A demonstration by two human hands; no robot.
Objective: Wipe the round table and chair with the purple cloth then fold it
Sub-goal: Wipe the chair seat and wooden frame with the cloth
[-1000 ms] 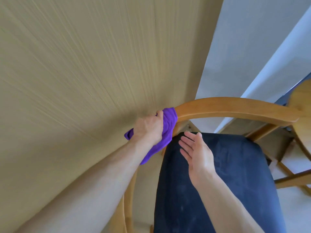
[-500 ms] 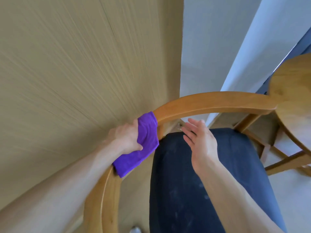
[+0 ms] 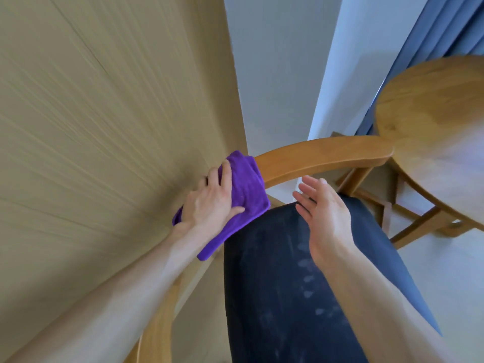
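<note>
A wooden chair with a curved back rail (image 3: 322, 155) and a dark blue seat cushion (image 3: 282, 284) stands below me. My left hand (image 3: 209, 203) presses the purple cloth (image 3: 246, 187) over the bend of the rail, and the cloth drapes down both sides. Just right of the cloth, my right hand (image 3: 324, 218) hovers over the seat with fingers spread, holding nothing. The round wooden table (image 3: 432, 121) shows at the right edge, beyond the end of the rail.
A tan wood-grain wall panel (image 3: 104, 127) fills the left side, close behind the chair. A pale wall and a blue curtain (image 3: 432, 27) rise at the back right. The table's wooden legs (image 3: 408, 226) stand on a light floor to the right of the seat.
The view has swung left, bringing more of the round table in. My left hand slid the cloth back along the rail, then forward toward the bend. The right hand stays over the seat.
</note>
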